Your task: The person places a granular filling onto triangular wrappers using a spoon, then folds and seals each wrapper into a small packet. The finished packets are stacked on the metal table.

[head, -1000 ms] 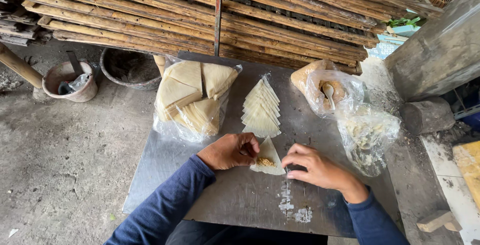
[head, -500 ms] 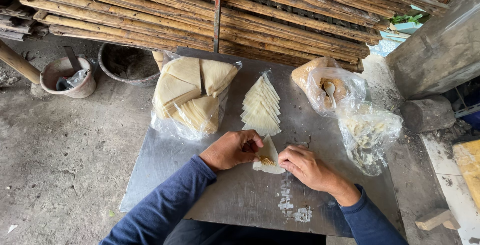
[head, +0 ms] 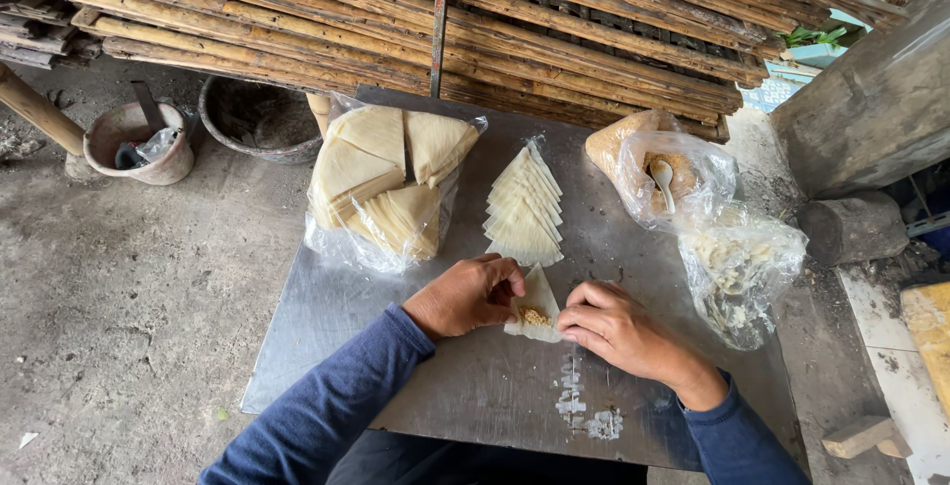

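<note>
A pale triangular pastry sheet (head: 537, 299) with a small mound of brownish filling (head: 535, 318) lies on the grey metal table (head: 475, 396). My left hand (head: 465, 295) pinches the sheet's left edge. From the right, my right hand (head: 609, 325) holds its lower right corner, fingers curled against it. Just beyond the hands lies a fanned row of triangular sheets (head: 522, 210).
A plastic bag of stacked sheets (head: 381, 188) sits at the table's back left. A bag of filling with a white spoon (head: 661, 178) and another clear bag (head: 737, 267) lie on the right. Bamboo poles (head: 475, 20) cross behind; two buckets (head: 139, 144) stand on the concrete floor.
My right hand has moved left onto the sheet and closed on its corner. The left hand stays on the left edge.
</note>
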